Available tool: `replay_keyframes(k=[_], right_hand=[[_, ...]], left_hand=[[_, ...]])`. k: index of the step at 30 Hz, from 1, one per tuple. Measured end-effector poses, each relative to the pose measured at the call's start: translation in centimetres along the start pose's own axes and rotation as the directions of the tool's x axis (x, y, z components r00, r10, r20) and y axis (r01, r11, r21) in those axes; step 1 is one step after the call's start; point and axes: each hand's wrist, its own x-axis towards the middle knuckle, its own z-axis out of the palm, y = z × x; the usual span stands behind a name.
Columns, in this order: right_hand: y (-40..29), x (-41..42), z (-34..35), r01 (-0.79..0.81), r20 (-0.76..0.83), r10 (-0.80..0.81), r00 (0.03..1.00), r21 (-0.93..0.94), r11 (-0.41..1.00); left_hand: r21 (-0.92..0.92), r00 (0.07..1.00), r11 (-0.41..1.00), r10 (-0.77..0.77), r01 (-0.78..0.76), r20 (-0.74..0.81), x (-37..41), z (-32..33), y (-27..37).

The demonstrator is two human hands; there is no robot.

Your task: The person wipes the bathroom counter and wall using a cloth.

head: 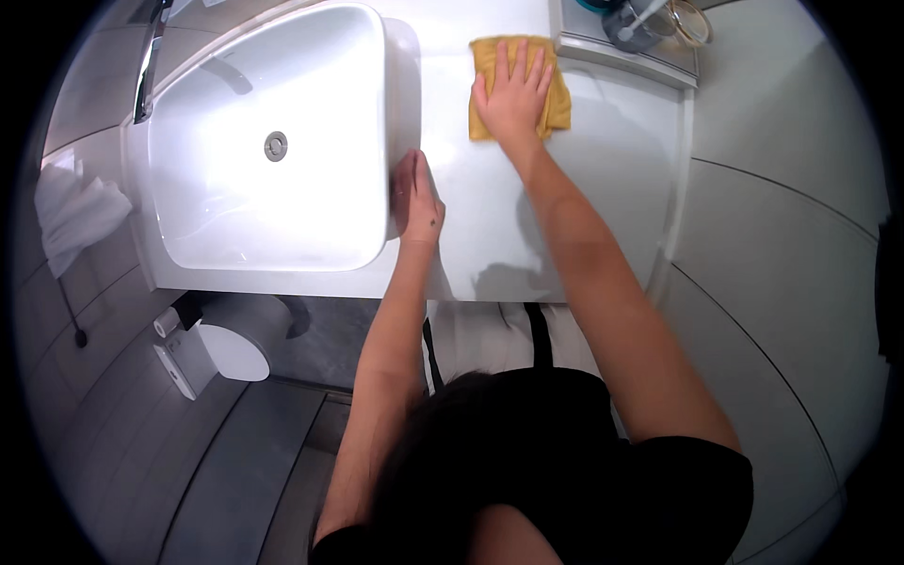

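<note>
My right hand lies flat with fingers spread on a folded yellow cloth, pressing it against the white countertop. The cloth sits near the back of the counter, beside the corner of a raised shelf. To the left, my left hand rests on edge beside the outer right wall of the white washbasin, its fingers straight and holding nothing visible. Whether its palm touches the basin wall cannot be told. A round metal drain is in the basin's floor.
A chrome faucet rises at the basin's left. On the shelf, a grey cup holds a toothbrush. White cloth hangs at the left wall, above a toilet. Tiled wall bounds the right.
</note>
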Motion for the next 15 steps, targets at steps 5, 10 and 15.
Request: replay_keyframes(k=[5,10,15], right_hand=[[3.7,-9.9,-6.5,0.061,0.122,-0.079,0.989,0.148,0.987],[8.6,-21.1,-13.2,-0.029,0.327,-0.007,0.945,0.104,0.994],[12.4,-25.4,-16.0,-0.099,0.319,0.072,0.945,0.069,0.993]], left_hand=[[-0.023,1.000,0.999,0.022,-0.022,0.004,0.2,-0.4,0.1],[-0.063,1.000,0.998,0.021,-0.022,-0.013,0.4,-0.7,1.2],[-0.065,0.985,0.986,0.150,-0.156,-0.080,2.1,0.4,6.4]])
